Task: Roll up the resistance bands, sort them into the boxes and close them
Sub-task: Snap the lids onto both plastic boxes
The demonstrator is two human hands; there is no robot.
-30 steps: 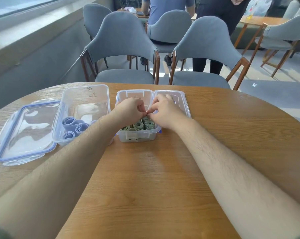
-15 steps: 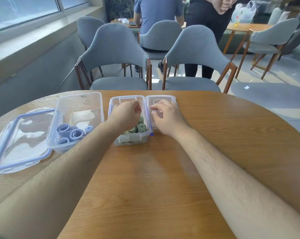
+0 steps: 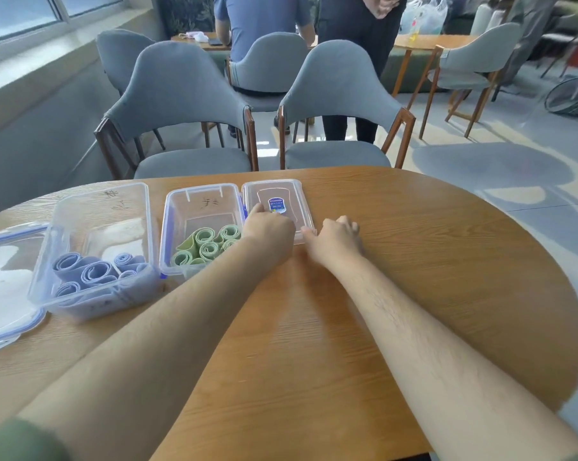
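Step in hand, as judged: lidding the green box (image 3: 201, 192).

Observed:
- Green rolls (image 3: 209, 249) lay inside the green box, packed at its near end. One strip end lay loose against the left wall.
- Lid (image 3: 281, 191) lay flat on the table (image 3: 413, 261), touching the box's right side, sticker facing up.
- Left hand (image 3: 269, 227) rested on the lid's near left part. One finger reached along the lid's left edge; the others were hidden under the back of the hand, so whether they gripped could not be told.
- Right hand (image 3: 335, 237) sat at the lid's near right corner. The thumb tip touched that corner and the fingers were loosely curled on the table; no pinch was seen.
- Blue box (image 3: 98, 201) stood to the left, open, with blue rolls (image 3: 94, 272) in it. Its own lid, the second lid (image 3: 1, 284), lay further left.

How to do it well (judgement):
- Take the lid by both short ends, thumbs over and fingers under.
- Lift it clear of the rim rather than dragging it across.
- Tuck the loose green end down first so nothing gets caught in the seal.
- Set the lid square on the rim, press the corners, then snap the clips in opposite pairs.

Risk: the light box might slide if pushed from one side.
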